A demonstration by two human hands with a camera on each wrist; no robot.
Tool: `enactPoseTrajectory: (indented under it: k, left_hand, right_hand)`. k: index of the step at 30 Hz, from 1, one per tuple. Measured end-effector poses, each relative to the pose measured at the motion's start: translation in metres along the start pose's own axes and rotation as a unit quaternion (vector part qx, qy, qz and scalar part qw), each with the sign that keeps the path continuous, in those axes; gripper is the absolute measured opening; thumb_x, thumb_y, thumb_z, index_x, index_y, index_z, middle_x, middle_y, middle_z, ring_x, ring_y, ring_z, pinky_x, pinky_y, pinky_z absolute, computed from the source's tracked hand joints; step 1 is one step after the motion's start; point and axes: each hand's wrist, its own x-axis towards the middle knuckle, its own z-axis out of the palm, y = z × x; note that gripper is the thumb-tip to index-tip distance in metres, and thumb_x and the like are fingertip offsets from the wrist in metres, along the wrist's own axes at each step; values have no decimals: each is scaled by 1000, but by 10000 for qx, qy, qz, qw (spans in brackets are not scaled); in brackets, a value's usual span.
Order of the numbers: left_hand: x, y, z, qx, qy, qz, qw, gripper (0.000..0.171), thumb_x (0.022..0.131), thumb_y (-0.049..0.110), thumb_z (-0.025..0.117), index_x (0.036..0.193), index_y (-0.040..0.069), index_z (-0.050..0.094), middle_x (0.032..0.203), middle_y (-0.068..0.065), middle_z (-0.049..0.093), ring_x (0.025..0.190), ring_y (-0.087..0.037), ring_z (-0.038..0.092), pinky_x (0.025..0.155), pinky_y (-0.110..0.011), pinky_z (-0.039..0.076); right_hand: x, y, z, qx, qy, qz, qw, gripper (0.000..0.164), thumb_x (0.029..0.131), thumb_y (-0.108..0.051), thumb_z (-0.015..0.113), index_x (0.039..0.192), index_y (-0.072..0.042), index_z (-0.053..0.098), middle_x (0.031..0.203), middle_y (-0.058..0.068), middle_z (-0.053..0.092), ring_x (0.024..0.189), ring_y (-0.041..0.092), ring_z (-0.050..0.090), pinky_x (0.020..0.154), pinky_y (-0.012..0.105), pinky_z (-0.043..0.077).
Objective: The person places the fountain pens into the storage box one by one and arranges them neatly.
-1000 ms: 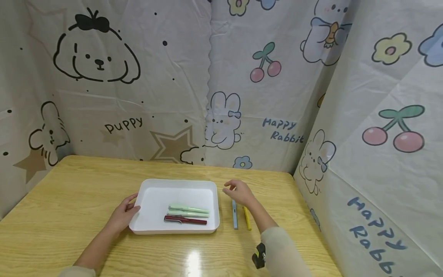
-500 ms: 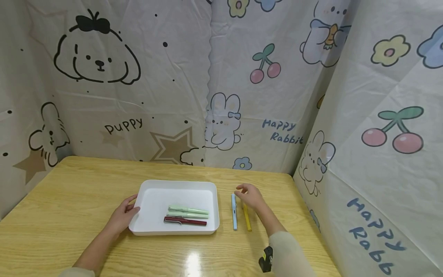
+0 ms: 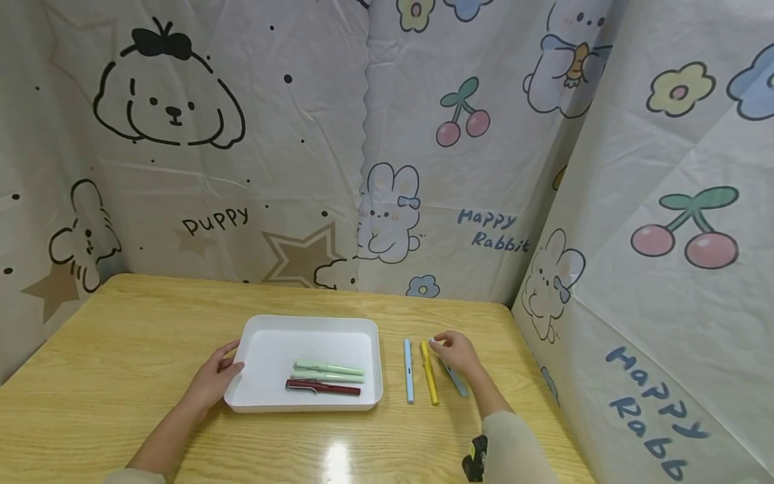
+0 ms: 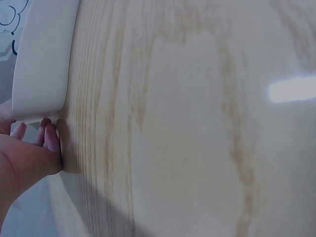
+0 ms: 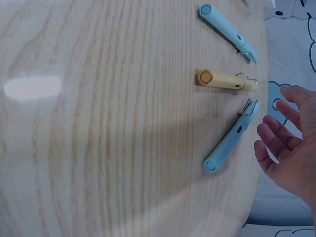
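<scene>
In the head view a white tray [image 3: 272, 383] lies on the wooden table, with two pale green pens [image 3: 329, 372] and a dark red pen [image 3: 326, 387] in it. My left hand [image 3: 210, 378] holds the tray's left edge, thumb at the rim; the left wrist view shows its fingers against the tray's corner. Right of the tray lie a light blue pen [image 3: 408, 371], a yellow pen [image 3: 430, 373] and another blue pen [image 5: 230, 137]. Over that last pen's far end is my right hand [image 3: 456, 351], fingers loosely bent; the right wrist view shows no pen between them.
Printed cloth [image 3: 290, 168] hangs behind the wooden table [image 3: 242, 450] and along both sides. On the right wrist sits a small black device [image 3: 475, 459]. Light reflects off the table's near part.
My right hand has moved right, from near the left blue pen past the yellow one to the right blue pen, uncovering the pens' far ends. My left hand and the tray have stayed put.
</scene>
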Motion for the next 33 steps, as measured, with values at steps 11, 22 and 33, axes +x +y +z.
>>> enactPoseTrajectory:
  k: [11,22,33]
  left_hand:
    - [-1,-1,0,-5,-16,57,10000,59,99,26,42,149,6,17,140,-35,33,121,-45,43,86,-40,52]
    - [0,0,0,23,30,3,10000,59,99,26,42,149,7,17,140,-34,33,123,-45,42,89,-42,50]
    - [0,0,0,51,6,-71,10000,59,100,26,42,150,8,16,142,-33,32,124,-44,41,91,-43,49]
  right_hand:
    - [-6,26,1,208,146,565,9981,34,90,-24,59,115,0,62,107,18,60,92,25,56,74,36,48]
    - [-9,36,5,371,164,738,9964,37,89,-26,62,114,1,62,96,15,60,78,20,53,62,25,43]
    - [-8,38,12,229,324,688,9968,31,87,-23,63,108,0,65,92,13,62,77,19,54,62,25,42]
